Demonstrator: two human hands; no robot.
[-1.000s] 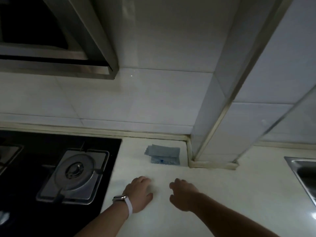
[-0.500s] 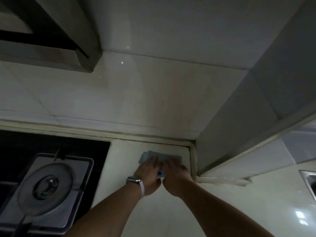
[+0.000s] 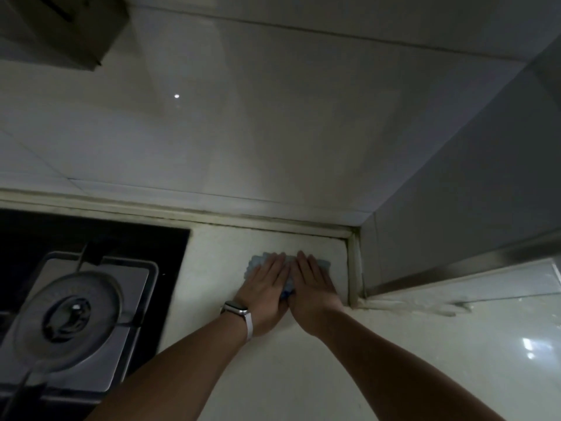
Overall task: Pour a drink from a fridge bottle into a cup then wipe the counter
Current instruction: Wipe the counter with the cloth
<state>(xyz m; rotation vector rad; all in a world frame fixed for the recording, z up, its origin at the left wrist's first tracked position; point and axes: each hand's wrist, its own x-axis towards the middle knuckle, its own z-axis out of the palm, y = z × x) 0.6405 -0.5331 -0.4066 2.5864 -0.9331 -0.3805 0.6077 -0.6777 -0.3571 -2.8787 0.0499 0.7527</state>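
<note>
A pale blue cloth [image 3: 256, 263] lies on the cream counter [image 3: 297, 378] near the back wall, in the corner beside a tiled pillar. Both my hands rest palm-down on it, side by side, fingers straight and pointing at the wall. My left hand [image 3: 267, 291], with a watch on its wrist, covers the cloth's left part. My right hand [image 3: 314, 290] covers the right part. Only the cloth's far edges and a darker blue bit between my palms show. No bottle or cup is in view.
A black gas hob with a steel burner [image 3: 73, 317] sits to the left of the counter. The tiled pillar [image 3: 455, 226] juts out on the right, with a metal trim strip. A range hood corner [image 3: 69, 28] hangs at the top left.
My hands moved from the bare counter forward onto the cloth and have flattened out on it. My view has moved closer to the wall, and the sink edge has left the frame.
</note>
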